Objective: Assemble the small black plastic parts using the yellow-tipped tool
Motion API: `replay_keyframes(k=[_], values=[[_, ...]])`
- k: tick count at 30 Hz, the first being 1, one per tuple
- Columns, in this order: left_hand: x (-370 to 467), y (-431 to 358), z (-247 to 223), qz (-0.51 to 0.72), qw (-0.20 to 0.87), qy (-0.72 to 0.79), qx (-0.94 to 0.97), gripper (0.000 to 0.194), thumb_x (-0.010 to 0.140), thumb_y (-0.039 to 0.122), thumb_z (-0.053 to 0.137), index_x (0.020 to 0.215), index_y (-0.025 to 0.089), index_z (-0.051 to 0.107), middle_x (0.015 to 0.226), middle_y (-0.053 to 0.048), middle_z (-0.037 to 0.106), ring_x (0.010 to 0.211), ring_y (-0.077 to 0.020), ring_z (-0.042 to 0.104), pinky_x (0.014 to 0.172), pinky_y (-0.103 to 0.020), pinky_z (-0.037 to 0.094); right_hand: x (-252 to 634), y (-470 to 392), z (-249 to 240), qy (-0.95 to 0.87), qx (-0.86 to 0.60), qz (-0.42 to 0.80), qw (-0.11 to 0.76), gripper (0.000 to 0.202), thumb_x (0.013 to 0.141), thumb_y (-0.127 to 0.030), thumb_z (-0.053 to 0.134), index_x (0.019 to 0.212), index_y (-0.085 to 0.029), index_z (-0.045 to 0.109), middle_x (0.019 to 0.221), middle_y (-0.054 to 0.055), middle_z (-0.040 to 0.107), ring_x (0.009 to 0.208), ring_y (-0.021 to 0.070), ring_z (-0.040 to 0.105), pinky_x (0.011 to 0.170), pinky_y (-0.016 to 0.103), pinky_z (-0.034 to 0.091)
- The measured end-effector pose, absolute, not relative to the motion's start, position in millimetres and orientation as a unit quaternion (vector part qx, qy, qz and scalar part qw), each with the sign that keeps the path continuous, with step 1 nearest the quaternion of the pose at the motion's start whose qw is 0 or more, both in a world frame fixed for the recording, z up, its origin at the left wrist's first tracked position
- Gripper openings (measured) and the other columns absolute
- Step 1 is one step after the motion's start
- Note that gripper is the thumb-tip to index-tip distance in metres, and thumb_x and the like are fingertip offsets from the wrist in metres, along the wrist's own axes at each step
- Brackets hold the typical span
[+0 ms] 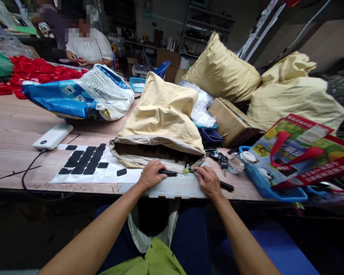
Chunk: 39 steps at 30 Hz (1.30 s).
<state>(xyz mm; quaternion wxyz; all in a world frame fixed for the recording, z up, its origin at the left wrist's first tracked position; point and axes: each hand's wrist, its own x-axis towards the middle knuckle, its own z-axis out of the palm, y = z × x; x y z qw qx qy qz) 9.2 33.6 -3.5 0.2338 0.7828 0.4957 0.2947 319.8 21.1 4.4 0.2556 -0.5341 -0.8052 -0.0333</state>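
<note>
At the table's front edge, my left hand (152,175) is closed on a thin black part (168,173) that points right. My right hand (208,180) grips a tool with a black handle (226,186); its metal tip points left beside a small yellow-green piece (186,170). Both hands are over a grey board (177,186). Just behind them lies a beige cloth sack (163,114), its dark mouth facing me with dark items inside, too shadowed to make out. Black rounded pads (84,160) rest in rows on a white sheet (134,175) to the left.
A white power bank (53,136) with a cable lies left. Behind it are a blue-white bag (83,93) and red pieces (43,70). Right are a wooden box (232,120), a clear bottle (236,165) and a blue basket (263,187) holding a colourful bag. A person (88,47) sits behind.
</note>
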Motion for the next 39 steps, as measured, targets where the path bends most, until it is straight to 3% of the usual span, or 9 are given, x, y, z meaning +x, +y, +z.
replay_keyframes(k=[4,8,12,39], values=[[6.4,35.3,-4.0,0.295,0.244,0.478,0.791,0.013,0.090,0.032,0.066,0.094,0.024,0.074,0.091,-0.003,0.067,0.094,-0.0227,0.056,0.085,-0.037,0.042,319.8,20.9,-2.2,-0.793,-0.547,-0.007,0.269,0.023,0.097,-0.030,0.055,0.111,-0.024,0.072,0.093,0.005,0.065,0.090,0.0222,0.057,0.084,0.035,0.045],[4.0,37.3,-3.7,0.296,0.253,0.459,0.799,0.032,0.102,0.037,0.047,0.085,0.022,0.070,0.089,-0.003,0.065,0.090,-0.0207,0.055,0.087,-0.037,0.040,319.6,20.6,-2.3,-0.786,-0.557,-0.001,0.269,0.023,0.096,-0.031,0.056,0.111,-0.025,0.073,0.092,0.005,0.064,0.090,0.0219,0.056,0.084,0.034,0.045],[3.6,37.7,-3.8,0.290,0.252,0.461,0.800,0.041,0.105,0.037,0.039,0.075,0.021,0.062,0.083,-0.003,0.060,0.085,-0.0199,0.052,0.085,-0.036,0.039,319.2,20.7,-2.1,-0.784,-0.563,0.000,0.261,0.024,0.096,-0.031,0.057,0.112,-0.024,0.073,0.093,0.005,0.064,0.091,0.0218,0.056,0.085,0.034,0.045],[4.3,37.5,-5.5,0.278,0.230,0.466,0.808,0.045,0.107,0.039,0.033,0.073,0.021,0.056,0.082,-0.002,0.059,0.083,-0.0198,0.051,0.081,-0.036,0.038,318.2,20.6,-2.4,-0.788,-0.563,-0.016,0.249,0.025,0.097,-0.031,0.054,0.113,-0.024,0.072,0.093,0.005,0.063,0.090,0.0223,0.056,0.084,0.034,0.044]])
